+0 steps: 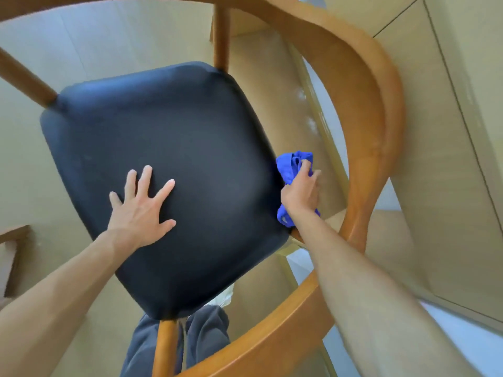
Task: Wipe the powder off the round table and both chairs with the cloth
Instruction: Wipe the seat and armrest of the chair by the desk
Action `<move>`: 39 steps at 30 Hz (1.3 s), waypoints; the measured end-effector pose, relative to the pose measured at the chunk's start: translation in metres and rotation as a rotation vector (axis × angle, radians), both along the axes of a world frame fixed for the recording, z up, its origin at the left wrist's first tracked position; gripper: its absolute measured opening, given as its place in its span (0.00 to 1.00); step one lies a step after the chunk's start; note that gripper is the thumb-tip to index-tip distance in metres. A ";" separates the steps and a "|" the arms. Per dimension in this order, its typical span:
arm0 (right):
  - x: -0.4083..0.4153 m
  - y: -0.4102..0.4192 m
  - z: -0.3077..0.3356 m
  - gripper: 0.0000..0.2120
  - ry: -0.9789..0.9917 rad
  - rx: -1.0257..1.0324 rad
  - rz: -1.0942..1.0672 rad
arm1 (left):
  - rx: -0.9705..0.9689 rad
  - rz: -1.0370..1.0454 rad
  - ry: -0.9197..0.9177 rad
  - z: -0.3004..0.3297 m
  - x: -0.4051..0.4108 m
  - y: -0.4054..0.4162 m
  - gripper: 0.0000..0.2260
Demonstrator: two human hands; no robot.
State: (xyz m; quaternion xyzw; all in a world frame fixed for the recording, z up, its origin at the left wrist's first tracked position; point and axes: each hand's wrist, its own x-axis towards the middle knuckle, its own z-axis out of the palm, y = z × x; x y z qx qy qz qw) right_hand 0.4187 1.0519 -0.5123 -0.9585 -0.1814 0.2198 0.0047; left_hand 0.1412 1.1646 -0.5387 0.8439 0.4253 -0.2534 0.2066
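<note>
Chair (375,110) seen from above; black padded seat (168,170), smooth leather-like, rounded-square, long diagonal ran 11 to 5 o'clock. Left hand (141,205) lay flat on seat, fingers spread, gripping nothing. Right hand (300,193) clenched crumpled blue cloth (291,164) at seat's 3 o'clock edge, in gap before curved wooden backrest. Right hand nearer backrest; judged next wipe there. Powder on seat not discernible.
</note>
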 end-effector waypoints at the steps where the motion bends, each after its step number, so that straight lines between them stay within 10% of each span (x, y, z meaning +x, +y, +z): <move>1: -0.016 -0.006 -0.006 0.27 0.021 -0.029 -0.098 | 0.015 -0.024 0.016 -0.001 0.000 0.000 0.39; 13: -0.154 -0.042 0.001 0.29 0.418 -0.014 -1.079 | 0.006 -0.074 0.021 -0.001 -0.002 0.005 0.39; 21: -0.080 -0.018 0.011 0.32 -0.001 0.063 -0.440 | 0.024 -0.072 0.026 0.001 -0.004 0.004 0.39; 28: -0.041 -0.006 -0.003 0.28 0.165 0.037 -0.707 | 0.011 -0.060 0.012 -0.001 -0.002 0.001 0.39; 39: 0.009 0.108 -0.030 0.24 0.109 -0.020 -0.382 | 0.037 -0.021 -0.058 -0.016 -0.004 -0.001 0.53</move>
